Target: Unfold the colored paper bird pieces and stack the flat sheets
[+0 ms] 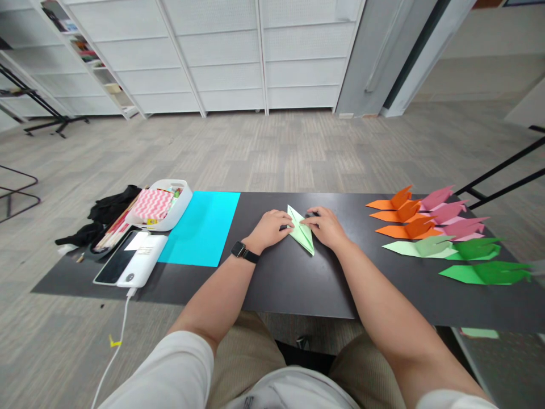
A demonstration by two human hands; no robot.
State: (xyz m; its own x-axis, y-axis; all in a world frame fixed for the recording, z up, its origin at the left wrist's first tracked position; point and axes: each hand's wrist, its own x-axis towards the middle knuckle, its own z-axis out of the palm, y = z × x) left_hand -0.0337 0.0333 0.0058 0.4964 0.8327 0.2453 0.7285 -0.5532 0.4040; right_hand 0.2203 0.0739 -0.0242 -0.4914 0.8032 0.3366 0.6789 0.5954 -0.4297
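Note:
A pale green paper (304,234), folded into a long kite-like diamond with a centre crease, lies on the dark table in front of me. My left hand (272,228), with a black watch (244,251) on the wrist, has its fingers bent together on the paper's left edge. From the other side, my right hand (325,227) grips the paper's right edge, thumb and index finger at the middle crease. Both hands rest low, close to the tabletop. The undersides of the fingertips are hidden.
Orange cranes (400,215), pink cranes (449,211) and green cranes (485,274) line the dark table's (298,289) right end. Leftward lie a blue sheet (204,227), a white basket (183,201), a phone (121,258), a white power bank (142,261) with a cable, and black cloth (114,204).

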